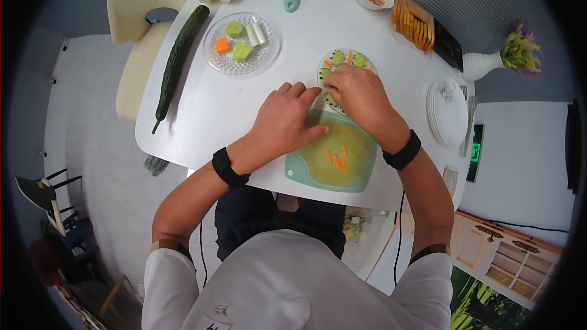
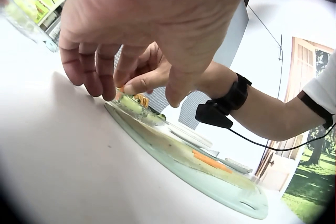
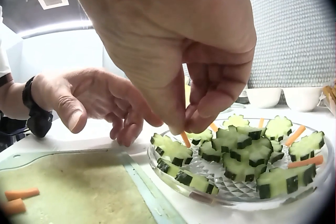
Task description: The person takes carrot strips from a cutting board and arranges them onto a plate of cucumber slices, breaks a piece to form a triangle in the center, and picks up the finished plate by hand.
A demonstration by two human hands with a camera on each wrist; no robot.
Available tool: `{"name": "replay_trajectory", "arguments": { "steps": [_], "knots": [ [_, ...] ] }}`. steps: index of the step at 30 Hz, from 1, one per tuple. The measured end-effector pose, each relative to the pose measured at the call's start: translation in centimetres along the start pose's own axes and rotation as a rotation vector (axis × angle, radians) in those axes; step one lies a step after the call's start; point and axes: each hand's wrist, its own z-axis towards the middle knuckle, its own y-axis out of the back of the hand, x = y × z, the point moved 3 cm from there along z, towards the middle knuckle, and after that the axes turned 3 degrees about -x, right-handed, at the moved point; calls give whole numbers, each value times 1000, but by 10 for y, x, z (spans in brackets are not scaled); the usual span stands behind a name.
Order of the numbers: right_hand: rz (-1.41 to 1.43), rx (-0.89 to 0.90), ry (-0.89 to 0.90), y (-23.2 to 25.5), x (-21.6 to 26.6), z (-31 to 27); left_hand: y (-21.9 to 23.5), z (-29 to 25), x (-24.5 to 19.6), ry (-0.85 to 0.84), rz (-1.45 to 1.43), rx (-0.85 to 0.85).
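A person's bare right hand (image 1: pixel 361 93) pinches a slim orange carrot stick (image 3: pixel 186 139) between thumb and fingertips, tilted over the near edge of a clear, textured glass plate (image 3: pixel 231 187) laid with scalloped green cucumber slices (image 3: pixel 239 148). The left hand (image 1: pixel 283 119) hangs just beside, fingers relaxed and apart, thumb spread, holding nothing; whether its fingertips touch the table is hard to tell.

The stick looks light and fairly stiff, damp enough to slip and thin enough to snap if squeezed; a gentle pinch at its upper end suits it and leaves the lower tip free. The slices appear soft, wet and easily nudged, those heaped mid-plate most of all.

The plate's raised rim curves close under the right hand, and slices crowd inside it. A pale green cutting board (image 1: pixel 299 170), bearing more carrot sticks (image 1: pixel 340 164), lies just beside the plate on the person's side. Fingers have the most room from above; toward the left, white tabletop (image 1: pixel 293 49) stretches to a second glass plate (image 1: pixel 263 57).
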Motion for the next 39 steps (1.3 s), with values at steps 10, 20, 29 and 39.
{"name": "replay_trajectory", "arguments": {
  "steps": [10, 20, 29, 39],
  "knots": [
    [177, -9, -116, 8, 2, -4, 0, 0, 3, -12, -13, -6],
    [164, -133, -223, 3, -5, -29, 5, 5, 7, 48, -33, 35],
    [149, -93, -206, -4, 2, -22, 0, 5, 10, 12, -15, 33],
    [375, -90, -297, -3, 5, -20, -1, 3, 10, -33, 20, 31]
  ]
}}
